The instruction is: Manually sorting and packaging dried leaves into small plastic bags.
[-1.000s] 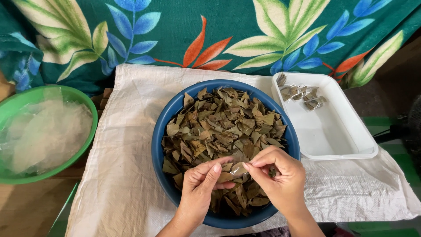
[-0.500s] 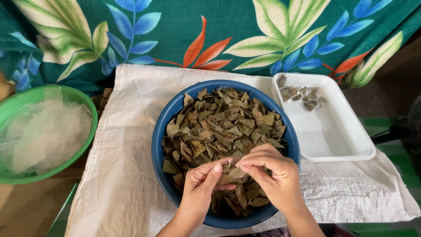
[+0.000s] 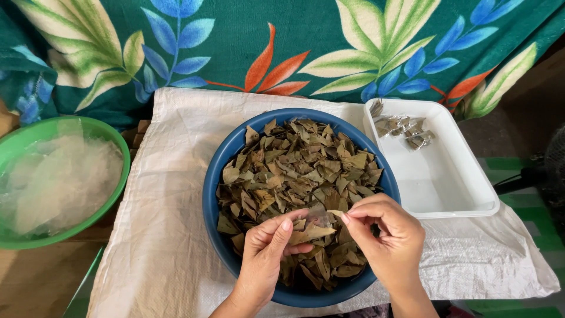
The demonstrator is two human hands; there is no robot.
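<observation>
Head view:
L hand [image 3: 265, 259]: over near side of blue bowl [image 3: 213, 200], fingers closed on a dry leaf [image 3: 309, 234].
R hand [image 3: 385, 235]: just beside L, thumb + forefinger pinched on same leaf's tip.
Leaves [image 3: 294, 171]: heaped in bowl, brown-green.
Tray [image 3: 459, 188]: white, right of bowl, few small packets [image 3: 406, 128] at far end.
Green bowl [image 3: 112, 200]: left, holds clear film.
Under all: white sack [image 3: 165, 235].
Step (judged): picking one leaf out.
Next needs: firm pinch, lift clear of heap.
</observation>
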